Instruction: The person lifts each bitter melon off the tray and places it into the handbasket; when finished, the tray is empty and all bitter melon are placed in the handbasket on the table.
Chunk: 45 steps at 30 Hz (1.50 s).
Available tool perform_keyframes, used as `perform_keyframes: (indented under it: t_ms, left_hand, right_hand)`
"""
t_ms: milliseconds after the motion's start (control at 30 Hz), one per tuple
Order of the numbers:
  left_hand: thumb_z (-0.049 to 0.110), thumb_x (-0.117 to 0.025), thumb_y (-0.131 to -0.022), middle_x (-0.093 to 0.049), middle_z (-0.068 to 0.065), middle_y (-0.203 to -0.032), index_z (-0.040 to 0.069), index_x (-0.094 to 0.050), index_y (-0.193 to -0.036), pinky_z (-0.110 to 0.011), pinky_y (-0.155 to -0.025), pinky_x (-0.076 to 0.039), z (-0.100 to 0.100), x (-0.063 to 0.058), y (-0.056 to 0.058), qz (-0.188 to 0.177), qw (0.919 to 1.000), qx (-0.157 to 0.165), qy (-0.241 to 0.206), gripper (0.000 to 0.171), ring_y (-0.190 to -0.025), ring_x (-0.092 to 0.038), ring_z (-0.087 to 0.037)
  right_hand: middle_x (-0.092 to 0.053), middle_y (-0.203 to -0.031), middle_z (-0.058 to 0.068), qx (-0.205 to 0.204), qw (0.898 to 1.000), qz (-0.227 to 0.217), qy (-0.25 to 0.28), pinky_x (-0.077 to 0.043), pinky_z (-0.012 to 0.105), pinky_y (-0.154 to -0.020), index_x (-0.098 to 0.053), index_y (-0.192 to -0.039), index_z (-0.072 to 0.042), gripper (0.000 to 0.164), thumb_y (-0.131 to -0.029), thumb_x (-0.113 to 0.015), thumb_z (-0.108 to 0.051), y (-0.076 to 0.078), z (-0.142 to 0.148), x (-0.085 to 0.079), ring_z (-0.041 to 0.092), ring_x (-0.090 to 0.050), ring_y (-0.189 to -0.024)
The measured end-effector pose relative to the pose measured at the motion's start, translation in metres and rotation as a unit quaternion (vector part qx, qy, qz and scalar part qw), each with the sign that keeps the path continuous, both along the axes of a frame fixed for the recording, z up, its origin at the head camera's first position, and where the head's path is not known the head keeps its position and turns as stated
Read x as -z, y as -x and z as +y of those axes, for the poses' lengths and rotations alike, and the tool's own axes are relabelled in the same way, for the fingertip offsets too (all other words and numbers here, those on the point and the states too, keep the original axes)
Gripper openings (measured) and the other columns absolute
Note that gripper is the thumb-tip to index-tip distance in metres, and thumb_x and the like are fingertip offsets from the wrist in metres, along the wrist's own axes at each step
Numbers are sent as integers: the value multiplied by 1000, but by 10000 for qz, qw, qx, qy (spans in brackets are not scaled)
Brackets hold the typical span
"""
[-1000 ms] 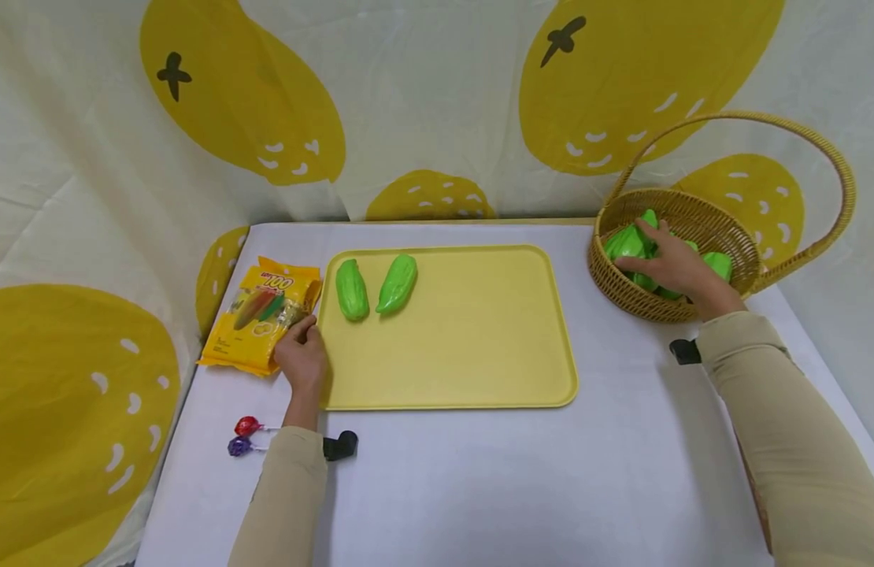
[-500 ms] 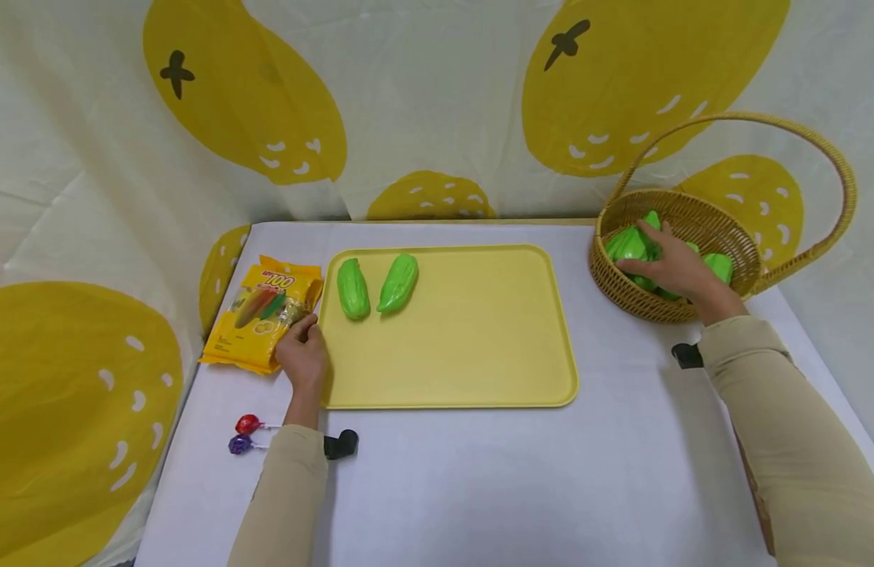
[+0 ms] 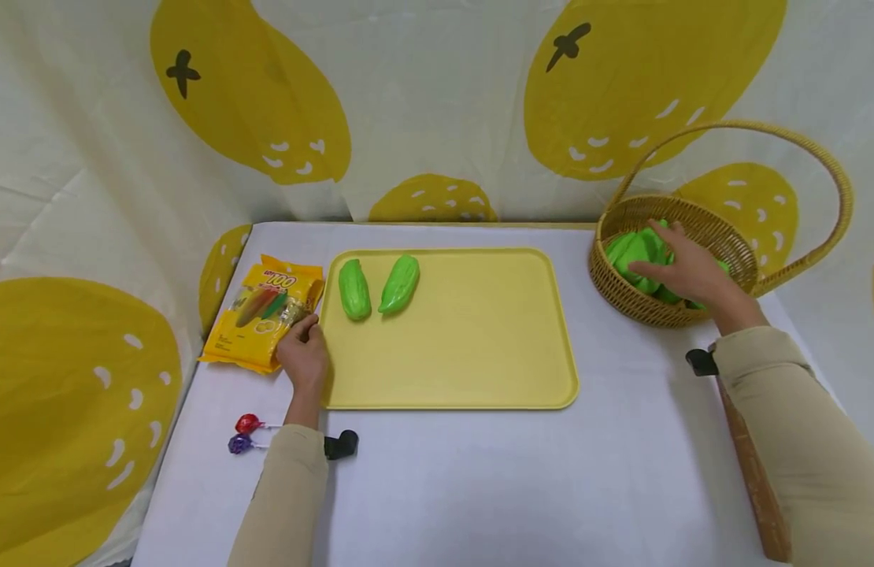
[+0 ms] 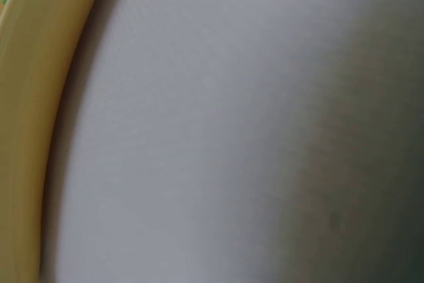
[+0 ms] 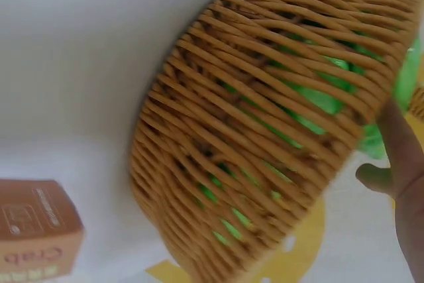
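My right hand point(image 3: 692, 272) is at the wicker basket point(image 3: 664, 311), index finger and thumb spread around a green ridged gourd point(image 3: 634, 250). Several such gourds lie in the basket, partly hidden by the hand. The right wrist view shows the thumb point(image 5: 376, 178) and a finger beside the basket rim, with green point(image 5: 374, 142) next to them. Two more gourds, one on the left point(image 3: 354, 290) and one beside it point(image 3: 400, 283), lie on the yellow tray point(image 3: 472, 339). My left hand point(image 3: 304, 354) rests loosely curled at the tray's left edge, beside a yellow candy bag point(image 3: 256, 319).
A red lollipop point(image 3: 248, 424) and a purple lollipop point(image 3: 240, 444) lie left of my left sleeve, their sticks pointing toward it. A brown box point(image 3: 752, 472) stands partly under my right arm. The basket's tall handle point(image 3: 735, 124) arches over it. A cloth wall rises behind.
My right hand and forearm have shifted slightly right and back toward me over the basket, and the gourd under the fingers has tilted a little. The left hand has stayed in place.
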<state>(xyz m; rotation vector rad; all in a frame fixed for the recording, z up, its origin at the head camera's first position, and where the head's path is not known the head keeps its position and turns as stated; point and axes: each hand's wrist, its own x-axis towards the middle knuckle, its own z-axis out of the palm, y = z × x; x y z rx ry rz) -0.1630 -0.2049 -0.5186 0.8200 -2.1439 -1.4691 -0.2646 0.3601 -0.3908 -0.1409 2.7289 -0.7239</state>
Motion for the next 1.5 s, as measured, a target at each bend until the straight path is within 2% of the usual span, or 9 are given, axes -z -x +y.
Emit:
perform_keyframes:
  t_ms: [167, 367, 467, 567, 700, 933, 1133, 1333, 1500]
  left_hand:
    - [5, -58, -100, -72, -23, -123, -2, -72, -123, -44, -105, -53, -2, 0, -1, 2, 10000, -4, 37, 27, -118, -66, -32]
    - [6, -58, -101, -72, -23, -123, -2, -72, -123, -44, -104, -53, -1, -1, -2, -39, 10000, -35, -23, 28, -116, -65, -32]
    - [6, -58, -101, -71, -24, -124, -2, -72, -124, -45, -104, -52, 1, -2, -2, -70, 10000, -32, -45, 28, -116, -65, -33]
    - [5, -58, -100, -71, -24, -123, -2, -72, -123, -45, -103, -53, 2, -4, -2, -32, 10000, -41, -37, 27, -115, -65, -34]
    - [4, -59, -100, -72, -24, -122, -3, -72, -122, -46, -103, -53, 3, -5, -1, 41, 10000, -37, -56, 27, -115, -66, -35]
    - [4, -58, -100, -71, -23, -125, -1, -72, -124, -45, -105, -53, 3, -3, 0, -32, 9999, -54, -111, 28, -117, -65, -33]
    - [3, -59, -100, -71, -24, -123, -2, -72, -122, -47, -104, -53, 3, -3, -3, 14, 9999, -108, -46, 27, -116, -65, -35]
    - [2, -59, -99, -72, -24, -122, -2, -73, -121, -46, -104, -53, 3, -5, -3, 32, 9999, -136, -15, 26, -116, -66, -36]
    - [2, -60, -99, -72, -24, -121, -2, -73, -121, -46, -104, -53, 6, -5, -1, 29, 9999, -124, -26, 26, -117, -66, -35]
  right_hand:
    - [29, -163, 21, -134, 9985, 525, 53, -20, 81, -109, 5, -165, -21, 95, -100, -58, -50, -3, -17, -13, 70, -17, -140]
    - [21, -168, 18, -303, 9912, 1129, 617, -40, 70, -107, -8, -166, -22, 90, -99, -64, -44, -11, -56, -26, 56, -55, -126]
    - [18, -169, 16, -434, 9893, 1130, 813, -44, 65, -107, -11, -166, -20, 90, -98, -66, -43, -14, -80, -30, 52, -53, -131]
    - [15, -170, 18, -717, 9867, 1090, 966, -45, 61, -109, -13, -165, -14, 91, -97, -68, -40, -13, -107, -27, 49, -37, -146]
    - [17, -170, 17, -1083, 9839, 825, 1156, -46, 57, -111, -13, -165, -17, 94, -95, -69, -44, -10, -147, -12, 45, -16, -155]
    - [13, -170, 19, -1676, 9726, 476, 1537, -53, 50, -106, -18, -165, -19, 96, -92, -73, -49, -9, -219, 20, 42, -36, -149]
    - [9, -170, 23, -2004, 9670, 225, 1555, -54, 51, -103, -20, -164, -18, 98, -89, -74, -52, -9, -269, 41, 43, -64, -123]
    - [11, -169, 28, -2028, 9679, 145, 1477, -37, 60, -118, -20, -164, -19, 103, -86, -77, -53, -3, -308, 54, 50, -34, -147]
    - [17, -167, 29, -1994, 9679, -34, 1529, -37, 59, -119, -17, -165, -19, 109, -83, -81, -51, 0, -330, 61, 51, -27, -150]
